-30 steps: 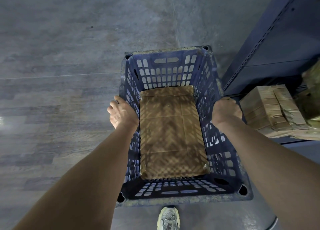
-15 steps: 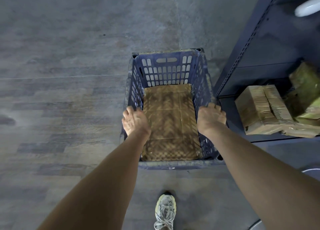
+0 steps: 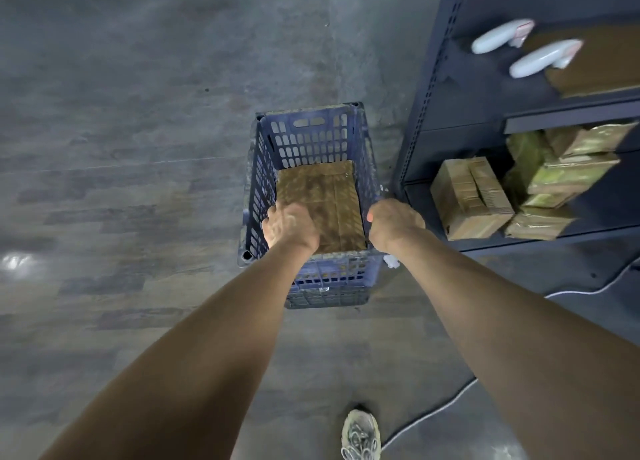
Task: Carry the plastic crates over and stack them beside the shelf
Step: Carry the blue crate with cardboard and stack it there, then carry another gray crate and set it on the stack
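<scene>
A blue plastic crate (image 3: 313,137) with slotted walls and a brown cardboard sheet (image 3: 317,189) on its bottom sits low on the floor, close beside the dark metal shelf (image 3: 420,113). Under its near wall, the wall of a second blue crate (image 3: 325,298) shows. My left hand (image 3: 289,225) is over the crate's near left part with curled fingers; whether it holds the wall is unclear. My right hand (image 3: 394,224) lies across the right rim, thumb on the inner side.
The shelf holds cardboard boxes (image 3: 467,200), greenish wrapped packs (image 3: 561,175) and two white bottles (image 3: 519,49). A white cable (image 3: 433,414) runs over the grey floor at the right. My shoe (image 3: 360,435) stands below the crate. Open floor lies to the left.
The crate has gone down and away from me to floor level beside the shelf. My arms have stretched out, and both hands have slid toward the crate's near end.
</scene>
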Demonstrator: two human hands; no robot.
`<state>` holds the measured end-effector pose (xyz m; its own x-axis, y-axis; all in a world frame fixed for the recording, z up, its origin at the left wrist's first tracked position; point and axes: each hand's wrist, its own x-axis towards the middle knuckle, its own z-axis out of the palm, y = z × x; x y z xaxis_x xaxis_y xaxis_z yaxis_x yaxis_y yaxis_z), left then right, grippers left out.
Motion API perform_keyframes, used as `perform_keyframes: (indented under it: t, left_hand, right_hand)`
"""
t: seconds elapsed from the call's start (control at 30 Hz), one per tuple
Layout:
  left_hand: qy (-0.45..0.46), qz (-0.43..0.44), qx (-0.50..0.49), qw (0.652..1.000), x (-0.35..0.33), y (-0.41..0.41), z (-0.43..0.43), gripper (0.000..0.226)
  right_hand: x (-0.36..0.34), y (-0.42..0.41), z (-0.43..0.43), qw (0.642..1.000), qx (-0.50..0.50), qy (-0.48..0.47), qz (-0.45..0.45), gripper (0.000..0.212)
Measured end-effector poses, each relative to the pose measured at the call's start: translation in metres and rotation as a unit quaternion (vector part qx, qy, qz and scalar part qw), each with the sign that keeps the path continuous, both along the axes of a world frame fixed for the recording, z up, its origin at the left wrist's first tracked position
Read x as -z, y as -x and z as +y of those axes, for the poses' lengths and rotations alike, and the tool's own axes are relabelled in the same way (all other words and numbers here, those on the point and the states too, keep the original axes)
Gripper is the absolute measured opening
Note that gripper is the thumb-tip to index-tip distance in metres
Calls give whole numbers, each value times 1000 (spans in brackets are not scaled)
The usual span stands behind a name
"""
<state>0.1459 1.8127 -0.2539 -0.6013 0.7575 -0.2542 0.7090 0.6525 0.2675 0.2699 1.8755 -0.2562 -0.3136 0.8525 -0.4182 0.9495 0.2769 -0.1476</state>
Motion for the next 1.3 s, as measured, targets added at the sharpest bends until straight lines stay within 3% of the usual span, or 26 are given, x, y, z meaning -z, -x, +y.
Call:
perform_keyframes:
  t: [0.27,0.5,0.8,1.3]
  left_hand:
    - [-31,7,66,997,-40,-69,-79,45]
    - [7,53,202,978,-55,-167,-150,38]
    - [-1,67,375,924,-65,-330,-220,38]
    - [-45,83,602,793,-78,-629,-425,31]
  right_hand:
    - [-47,-65,-89,999,40,-17,-1,38]
    - [-60,-155,-192,991,135,-12,20,41]
    - [-85,-315,-312,950,310,-7,35,43]
    - [-103,-596,-581,848,530,-21,-2,39]
